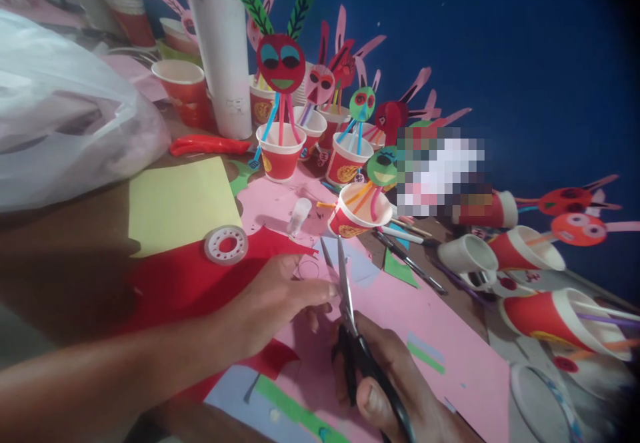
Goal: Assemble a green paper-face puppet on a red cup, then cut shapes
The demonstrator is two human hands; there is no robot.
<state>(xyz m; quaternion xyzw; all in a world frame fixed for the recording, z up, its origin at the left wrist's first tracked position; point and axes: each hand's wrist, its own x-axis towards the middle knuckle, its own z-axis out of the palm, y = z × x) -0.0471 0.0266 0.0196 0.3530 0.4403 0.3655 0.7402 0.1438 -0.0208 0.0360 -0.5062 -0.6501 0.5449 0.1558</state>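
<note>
My right hand (380, 376) is wrapped round the black handles of a pair of scissors (346, 283). Their two blades point away from me and stand slightly apart. Just left of the blades, my left hand (283, 293) has its fingers bent together on a small piece of pink paper (309, 270), which bears a thin drawn circle. Part of that piece is hidden by the fingers. Red paper (190, 290) lies under and beside my left wrist. Below both hands spreads a large pink sheet (450, 336).
Paper cups with paper-faced figures (281, 63) on straws stand at the back; several cups lie tipped at right. A white bottle (220, 56), red cutter (210, 144), tape roll (226, 245), yellow paper (183, 203), pens (413, 260) and a plastic bag (65, 116) surround the sheet.
</note>
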